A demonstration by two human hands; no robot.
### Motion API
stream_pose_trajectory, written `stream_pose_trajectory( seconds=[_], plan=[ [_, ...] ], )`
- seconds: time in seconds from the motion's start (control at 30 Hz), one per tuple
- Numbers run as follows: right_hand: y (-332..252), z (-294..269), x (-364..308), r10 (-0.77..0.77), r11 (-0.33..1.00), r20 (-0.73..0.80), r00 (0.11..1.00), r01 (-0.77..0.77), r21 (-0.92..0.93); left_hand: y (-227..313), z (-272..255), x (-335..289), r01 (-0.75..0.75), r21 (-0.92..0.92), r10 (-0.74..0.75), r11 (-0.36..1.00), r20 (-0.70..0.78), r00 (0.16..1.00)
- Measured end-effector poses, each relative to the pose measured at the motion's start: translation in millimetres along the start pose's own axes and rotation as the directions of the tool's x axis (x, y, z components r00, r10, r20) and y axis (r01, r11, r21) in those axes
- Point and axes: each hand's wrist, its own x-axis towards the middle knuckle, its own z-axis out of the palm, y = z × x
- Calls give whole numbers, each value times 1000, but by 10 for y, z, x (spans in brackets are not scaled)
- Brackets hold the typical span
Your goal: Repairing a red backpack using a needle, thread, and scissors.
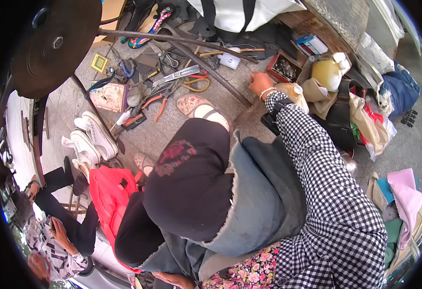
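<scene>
My right hand reaches out over the ground, its fingers curled closed; whatever they may hold is hidden. Just beyond it stands a red box of small metal pieces. A plastic jug with tan contents is beside my wrist. Low in the picture, my left hand lies by my lap at the edge of the grey apron, its fingers mostly hidden. Pliers with orange handles, scissors with yellow handles and other hand tools lie on the ground ahead of my foot.
At the upper left a metal stand with a round dark wheel spreads its legs across the tools. White shoes and a red bag are on the left, near a seated person. Fabric scraps lie at right.
</scene>
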Motion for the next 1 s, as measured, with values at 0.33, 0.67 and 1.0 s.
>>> stream_pose_trajectory(
  seconds=[0.33,0.67,1.0],
  plan=[
    [-13,141,63,54,998,11,998,-53,-46,-82,19,57,35,13,-35,999,33,999],
    [-129,164,-33,19,999,4,1000,-19,-30,-144,101,88,26,-16,-25,1000,61,998],
    [-648,40,251,153,306,271,950,-306,902,-150,217,115,5,-87,1,996,67,998]
  ],
)
